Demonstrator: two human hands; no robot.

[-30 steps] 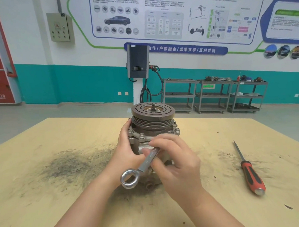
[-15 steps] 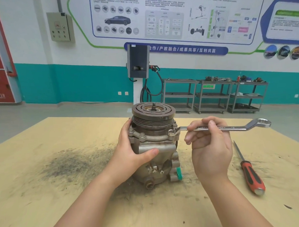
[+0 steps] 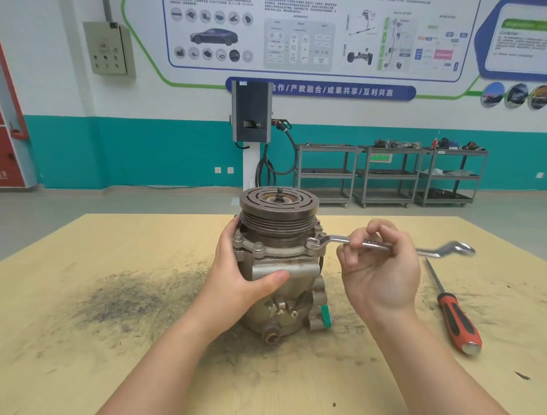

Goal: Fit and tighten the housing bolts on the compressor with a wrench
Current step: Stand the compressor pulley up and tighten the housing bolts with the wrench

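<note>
Left hand (image 3: 241, 277) grips the compressor (image 3: 281, 269); right hand (image 3: 378, 265) pinches the wrench (image 3: 339, 239), ring seated on a right-side housing bolt (image 3: 313, 244). Tightening stage; next, swing the handle.

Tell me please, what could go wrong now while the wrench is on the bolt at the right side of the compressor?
1. The right hand holds the wrench only with its fingertips, so the wrench may slip off the bolt under force.
2. Only the left hand steadies the compressor, which stands upright on the table; a hard pull might tip or turn it.
3. The screwdriver lies near the right arm and could be knocked.
</note>
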